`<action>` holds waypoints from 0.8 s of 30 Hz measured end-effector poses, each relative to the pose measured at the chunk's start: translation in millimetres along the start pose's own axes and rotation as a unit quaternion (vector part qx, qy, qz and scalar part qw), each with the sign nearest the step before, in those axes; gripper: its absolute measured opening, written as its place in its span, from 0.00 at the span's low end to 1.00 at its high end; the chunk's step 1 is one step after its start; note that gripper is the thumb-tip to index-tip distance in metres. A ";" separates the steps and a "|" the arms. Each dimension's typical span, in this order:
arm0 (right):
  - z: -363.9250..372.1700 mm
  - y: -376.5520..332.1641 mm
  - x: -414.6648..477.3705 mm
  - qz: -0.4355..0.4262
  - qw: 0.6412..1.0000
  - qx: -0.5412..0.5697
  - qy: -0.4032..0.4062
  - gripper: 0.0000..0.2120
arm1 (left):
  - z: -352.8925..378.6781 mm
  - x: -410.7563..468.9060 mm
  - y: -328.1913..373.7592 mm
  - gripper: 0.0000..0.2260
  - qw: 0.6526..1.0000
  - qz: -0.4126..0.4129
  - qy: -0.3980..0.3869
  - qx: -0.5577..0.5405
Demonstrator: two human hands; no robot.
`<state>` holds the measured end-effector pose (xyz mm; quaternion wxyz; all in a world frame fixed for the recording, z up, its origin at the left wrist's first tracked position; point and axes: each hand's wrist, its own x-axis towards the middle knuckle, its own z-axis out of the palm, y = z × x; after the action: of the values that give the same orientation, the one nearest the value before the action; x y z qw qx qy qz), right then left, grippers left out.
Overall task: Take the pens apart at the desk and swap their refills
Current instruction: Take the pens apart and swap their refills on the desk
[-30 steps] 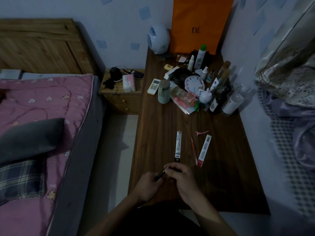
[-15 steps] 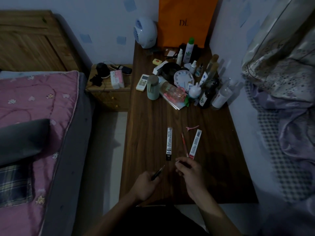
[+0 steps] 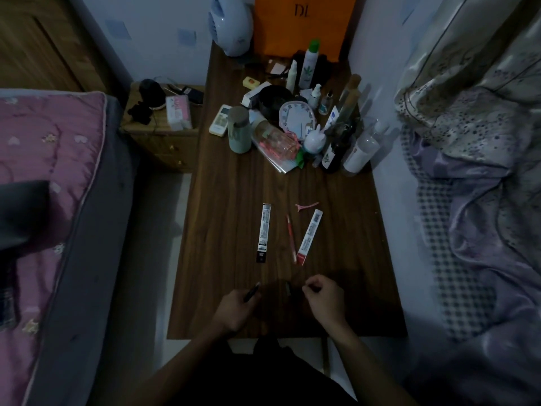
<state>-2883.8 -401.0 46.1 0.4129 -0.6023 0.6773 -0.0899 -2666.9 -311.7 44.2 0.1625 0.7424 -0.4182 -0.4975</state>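
My left hand [image 3: 235, 310] grips a dark pen barrel [image 3: 252, 292] that points up and to the right. My right hand [image 3: 323, 297] is closed with fingertips pinched on something thin; what it is stays too dark to tell. A small dark pen part [image 3: 289, 288] lies on the dark wooden desk [image 3: 228, 230] between the hands. Farther up the desk lie a black refill pack [image 3: 263, 232], a red pen [image 3: 290, 238] and a red refill pack [image 3: 309, 236], side by side.
A pink hair clip [image 3: 306, 206] lies beyond the packs. Bottles, a clock, a remote and a green tumbler [image 3: 239, 129] crowd the desk's far half. An orange bag [image 3: 304, 22] and a fan stand at the back. Beds flank both sides.
My hands were together on the dark pen; they have pulled apart, the left keeping the barrel. A dark part now lies on the desk between them. The camera has tilted slightly.
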 end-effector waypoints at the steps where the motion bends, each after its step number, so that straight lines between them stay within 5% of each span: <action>1: 0.9 3.9 2.8 -0.005 1.000 -0.017 -0.006 0.05 | 3.8 1.1 0.1 0.20 1.000 -0.003 -0.004 0.000; 24: 16.7 32.9 16.6 -0.123 0.977 -0.164 -0.060 0.10 | 27.0 1.7 32.2 0.22 0.999 -0.008 0.039 -0.017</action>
<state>-2895.9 -401.0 7.5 0.3341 -0.7446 0.5778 0.0090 -2705.1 -327.5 52.2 0.1870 0.7620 -0.3969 -0.4764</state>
